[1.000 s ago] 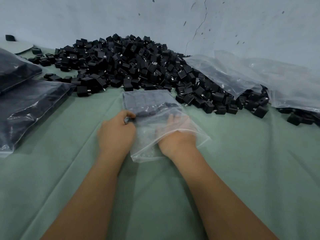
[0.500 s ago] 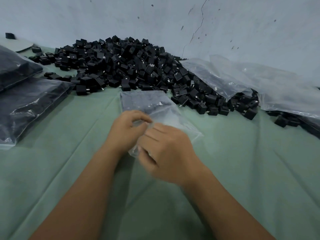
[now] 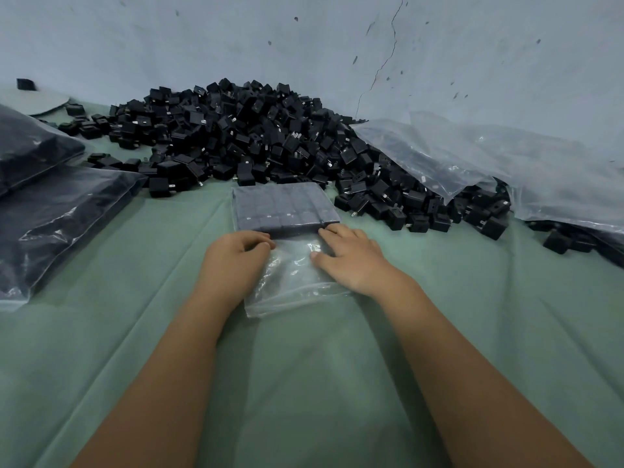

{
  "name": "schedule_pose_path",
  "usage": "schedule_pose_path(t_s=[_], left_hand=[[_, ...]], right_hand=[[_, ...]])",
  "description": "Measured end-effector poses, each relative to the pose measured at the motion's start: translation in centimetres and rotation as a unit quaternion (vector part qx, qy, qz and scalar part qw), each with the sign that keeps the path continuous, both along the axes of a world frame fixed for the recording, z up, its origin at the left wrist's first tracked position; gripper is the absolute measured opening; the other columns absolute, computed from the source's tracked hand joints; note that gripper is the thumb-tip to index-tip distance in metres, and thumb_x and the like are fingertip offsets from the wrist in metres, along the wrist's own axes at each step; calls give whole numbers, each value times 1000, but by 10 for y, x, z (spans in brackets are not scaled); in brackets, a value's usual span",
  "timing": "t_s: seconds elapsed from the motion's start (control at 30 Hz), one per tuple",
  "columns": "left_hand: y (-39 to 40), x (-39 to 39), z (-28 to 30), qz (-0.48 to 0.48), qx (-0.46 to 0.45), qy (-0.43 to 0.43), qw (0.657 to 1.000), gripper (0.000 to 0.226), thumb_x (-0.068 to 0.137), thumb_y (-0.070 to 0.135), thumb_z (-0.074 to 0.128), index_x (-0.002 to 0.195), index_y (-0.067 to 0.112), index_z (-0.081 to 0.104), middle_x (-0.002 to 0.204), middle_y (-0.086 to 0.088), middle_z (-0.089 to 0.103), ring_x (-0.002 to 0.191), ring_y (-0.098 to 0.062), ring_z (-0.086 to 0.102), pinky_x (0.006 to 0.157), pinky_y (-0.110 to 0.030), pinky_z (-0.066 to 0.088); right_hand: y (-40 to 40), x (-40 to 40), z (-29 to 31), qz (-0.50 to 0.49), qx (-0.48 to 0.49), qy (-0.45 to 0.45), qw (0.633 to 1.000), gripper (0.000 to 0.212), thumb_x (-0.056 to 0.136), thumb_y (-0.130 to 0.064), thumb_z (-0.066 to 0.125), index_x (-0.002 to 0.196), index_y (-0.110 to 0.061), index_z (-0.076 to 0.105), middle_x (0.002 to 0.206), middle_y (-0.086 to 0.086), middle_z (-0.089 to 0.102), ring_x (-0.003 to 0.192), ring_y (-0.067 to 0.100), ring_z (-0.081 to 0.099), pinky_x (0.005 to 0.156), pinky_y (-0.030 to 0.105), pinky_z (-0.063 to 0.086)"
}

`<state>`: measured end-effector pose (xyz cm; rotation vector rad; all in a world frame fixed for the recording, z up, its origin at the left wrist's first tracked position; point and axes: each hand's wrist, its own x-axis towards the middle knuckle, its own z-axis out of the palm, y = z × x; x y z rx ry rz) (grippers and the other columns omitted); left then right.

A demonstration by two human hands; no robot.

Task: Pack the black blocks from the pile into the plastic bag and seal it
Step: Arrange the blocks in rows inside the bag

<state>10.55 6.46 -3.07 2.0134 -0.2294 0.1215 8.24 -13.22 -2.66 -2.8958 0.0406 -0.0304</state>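
A clear plastic bag (image 3: 297, 282) lies flat on the green cloth in front of me. Its far half holds neat rows of packed black blocks (image 3: 283, 207); its near half is flat film. My left hand (image 3: 236, 258) has its fingers curled over the bag's left edge, just below the packed rows. My right hand (image 3: 351, 261) lies on the bag's right side with fingers stretched out, their tips against the near row of blocks. Behind the bag rises the big pile of loose black blocks (image 3: 236, 136).
Filled dark bags (image 3: 57, 214) are stacked at the left. Crumpled clear bags (image 3: 489, 163) lie over the pile's right end against the wall (image 3: 304, 45). Loose blocks (image 3: 560, 241) are scattered at the right. Wrinkled green cloth (image 3: 506, 315) covers the table.
My right hand has come out of the bag and now lies on top of it. The bag has flattened and the blocks sit squared up at its far end. Both hands shifted forward.
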Motion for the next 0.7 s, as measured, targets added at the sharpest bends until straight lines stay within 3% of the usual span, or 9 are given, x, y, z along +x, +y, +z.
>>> schedule_pose_path(t_s=[0.07, 0.13, 0.23, 0.37, 0.43, 0.5, 0.57, 0.63, 0.7], left_hand=[[2, 2, -1, 13, -5, 5, 1000, 21, 91, 15, 56, 92, 22, 76, 104, 16, 65, 94, 0, 58, 76, -12, 37], [1, 2, -1, 10, 6, 2, 1000, 22, 92, 16, 56, 95, 21, 76, 103, 17, 64, 87, 8, 55, 72, -8, 36], [-1, 1, -2, 18, 18, -5, 1000, 21, 92, 16, 56, 95, 23, 76, 96, 16, 66, 79, 6, 55, 68, -12, 40], [-1, -2, 0, 34, 24, -12, 999, 21, 90, 18, 57, 87, 30, 74, 91, 14, 69, 68, -3, 57, 64, -23, 47], [-2, -7, 3, 18, 10, -48, 999, 20, 88, 20, 61, 83, 33, 74, 90, 22, 68, 78, 0, 59, 69, -24, 46], [-4, -11, 6, -26, -3, -92, 995, 18, 88, 20, 66, 82, 34, 74, 88, 25, 67, 92, 4, 59, 79, -19, 44], [-6, -14, 7, -70, 1, -92, 993, 14, 87, 22, 69, 83, 34, 75, 87, 19, 69, 88, 4, 58, 78, -20, 42], [-5, -15, 7, -109, 9, -73, 991, 7, 86, 30, 72, 86, 36, 75, 84, 18, 69, 80, 4, 57, 74, -22, 43], [-4, -16, 6, -155, 30, -64, 985, 19, 78, 45, 73, 96, 39, 71, 90, 22, 68, 90, 4, 56, 77, -21, 43]], right_hand=[[-5, 1, -5, 13, 61, -47, 997, 53, 96, -48, 43, 145, -28, 41, 150, -8, 37, 136, 17, 32, 112, 36, 23], [-15, 0, -5, -18, 166, -177, 970, 37, 95, -32, 53, 130, -24, 60, 130, -4, 56, 122, 17, 48, 103, 30, 35], [-43, -2, -4, -159, 140, -341, 916, 38, 90, -16, 56, 128, -20, 61, 126, 6, 53, 118, 25, 46, 99, 31, 35], [-72, -4, -9, -261, 92, -182, 944, 45, 96, -35, 47, 140, -44, 43, 155, 7, 26, 142, 27, 16, 115, 42, 11], [-73, -2, -14, -252, 73, -149, 953, 43, 98, -40, 40, 141, -39, 45, 157, 5, 25, 144, 24, 10, 115, 41, 7], [-70, 0, -15, -230, 41, -171, 957, 42, 99, -37, 39, 139, -31, 49, 153, 2, 33, 143, 22, 14, 113, 39, 10], [-69, -1, -14, -218, 48, -210, 952, 38, 99, -32, 42, 134, -27, 56, 146, 2, 42, 138, 21, 24, 112, 37, 15], [-69, -5, -13, -201, 127, -270, 933, 30, 96, -28, 50, 122, -24, 65, 131, 0, 52, 126, 20, 41, 106, 32, 29], [-63, -11, -9, -182, 231, -336, 895, 14, 93, -25, 59, 102, -27, 69, 111, -6, 54, 103, 9, 51, 86, 19, 44]])
